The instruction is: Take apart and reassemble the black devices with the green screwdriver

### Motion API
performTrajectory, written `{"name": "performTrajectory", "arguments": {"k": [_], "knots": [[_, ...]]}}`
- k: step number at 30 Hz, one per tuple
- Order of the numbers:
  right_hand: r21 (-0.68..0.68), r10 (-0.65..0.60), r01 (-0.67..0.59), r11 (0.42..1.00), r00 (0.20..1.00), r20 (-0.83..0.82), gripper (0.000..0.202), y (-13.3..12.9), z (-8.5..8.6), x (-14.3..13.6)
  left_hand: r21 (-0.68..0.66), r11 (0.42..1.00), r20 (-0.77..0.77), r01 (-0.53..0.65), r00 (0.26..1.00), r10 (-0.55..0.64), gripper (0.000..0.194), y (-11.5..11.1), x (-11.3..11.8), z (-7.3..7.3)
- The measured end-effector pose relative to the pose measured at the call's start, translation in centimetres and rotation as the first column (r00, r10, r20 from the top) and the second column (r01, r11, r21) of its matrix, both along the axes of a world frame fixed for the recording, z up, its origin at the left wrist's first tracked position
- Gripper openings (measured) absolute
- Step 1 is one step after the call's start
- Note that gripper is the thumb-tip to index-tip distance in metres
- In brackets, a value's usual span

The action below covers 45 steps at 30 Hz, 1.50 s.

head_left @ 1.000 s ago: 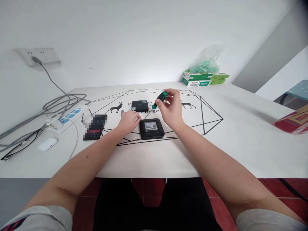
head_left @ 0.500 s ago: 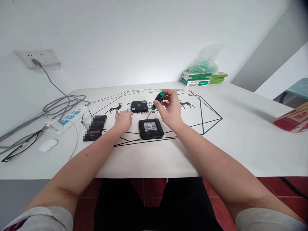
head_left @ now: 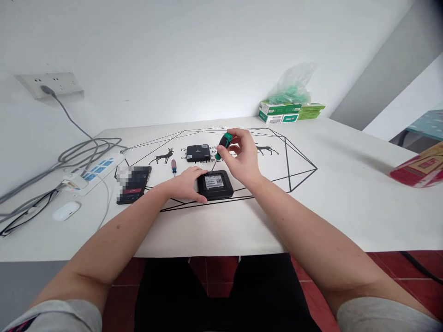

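Observation:
My right hand (head_left: 242,154) is closed around the handle of a green-and-black screwdriver (head_left: 224,144), which points down and left. Its thin shaft reaches the back left edge of a black square device case (head_left: 226,188) with a white label. My left hand (head_left: 185,184) grips the left side of that case, fingers at the back and thumb at the front. Whether the tip sits in a screw is too small to tell. Behind the case lies a flat black square piece (head_left: 198,153) with small stickers. A second, smaller screwdriver (head_left: 174,168) lies left of it, its shaft partly hidden by my left hand.
A phone (head_left: 134,184) lies on the left, near a power strip (head_left: 104,173) with coiled grey cables and a white earbud case (head_left: 66,211). Green-and-white boxes (head_left: 279,113) with a plastic bag (head_left: 294,85) stand against the wall. A red package (head_left: 418,170) is at the right edge.
My left hand has moved right and taken hold of the device case's left side, uncovering the small screwdriver. The green screwdriver has shifted slightly, still in my right hand.

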State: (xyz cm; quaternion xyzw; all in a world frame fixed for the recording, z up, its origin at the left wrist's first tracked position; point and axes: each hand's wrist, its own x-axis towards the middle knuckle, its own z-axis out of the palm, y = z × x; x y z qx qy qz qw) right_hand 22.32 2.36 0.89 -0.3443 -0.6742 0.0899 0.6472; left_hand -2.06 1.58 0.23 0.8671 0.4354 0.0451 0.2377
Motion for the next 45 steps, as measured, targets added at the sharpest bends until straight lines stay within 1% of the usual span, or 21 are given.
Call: {"name": "performTrajectory", "arguments": {"k": [5, 12, 18, 21, 24, 27, 31, 37, 39, 43, 45], "knots": [[0.017, 0.042, -0.043, 0.999, 0.998, 0.052, 0.038, -0.3, 0.1, -0.1, 0.027, 0.999, 0.025, 0.04, 0.999, -0.041, 0.119, -0.6, 0.8, -0.3], [0.007, 0.074, -0.075, 0.997, 0.989, 0.129, 0.035, -0.4, -0.1, 0.0, 0.045, 0.995, 0.011, 0.091, 0.996, -0.092, 0.132, -1.6, 2.0, -0.6], [-0.033, 0.103, -0.099, 0.995, 0.981, 0.162, 0.035, -0.6, 0.0, -0.1, 0.057, 0.987, 0.001, 0.149, 0.989, -0.149, 0.137, -1.4, 1.9, -0.9], [-0.037, 0.123, -0.119, 0.992, 0.976, 0.181, 0.036, -0.7, 0.0, -0.2, 0.046, 0.98, -0.035, 0.195, 0.981, -0.193, 0.147, -1.2, 1.7, -1.4], [-0.041, 0.136, -0.131, 0.991, 0.973, 0.188, 0.037, -0.6, -0.1, -0.2, 0.022, 0.983, -0.08, 0.18, 0.981, -0.178, 0.156, -1.0, 1.6, -1.9], [-0.038, 0.15, -0.146, 0.989, 0.969, 0.198, 0.041, -0.5, -0.2, -0.2, -0.005, 0.986, -0.101, 0.166, 0.981, -0.166, 0.156, -0.9, 1.6, -2.0], [-0.028, 0.212, -0.212, 0.977, 0.951, 0.224, 0.043, -0.6, -0.2, -0.1, -0.026, 0.985, -0.125, 0.171, 0.977, -0.173, 0.156, -1.0, 1.7, -1.7], [-0.12, 0.36, -0.342, 0.932, 0.913, 0.191, 0.049, -0.5, -0.4, 0.0, -0.026, 0.982, -0.146, 0.188, 0.971, -0.189, 0.156, -1.1, 1.8, -1.2], [-0.081, 0.349, -0.339, 0.937, 0.918, 0.19, 0.048, -0.3, -0.5, 0.1, -0.024, 0.982, -0.156, 0.188, 0.969, -0.19, 0.157, -1.2, 1.9, -1.1], [0.05, 0.212, -0.226, 0.973, 0.956, 0.204, 0.046, 0.1, -0.5, 0.1, -0.015, 0.982, -0.164, 0.189, 0.968, -0.189, 0.156, -1.1, 1.9, -1.1], [0.071, 0.19, -0.208, 0.975, 0.961, 0.203, 0.043, 0.0, -0.4, 0.1, -0.009, 0.981, -0.163, 0.192, 0.968, -0.191, 0.156, -1.1, 1.9, -1.1]]}}
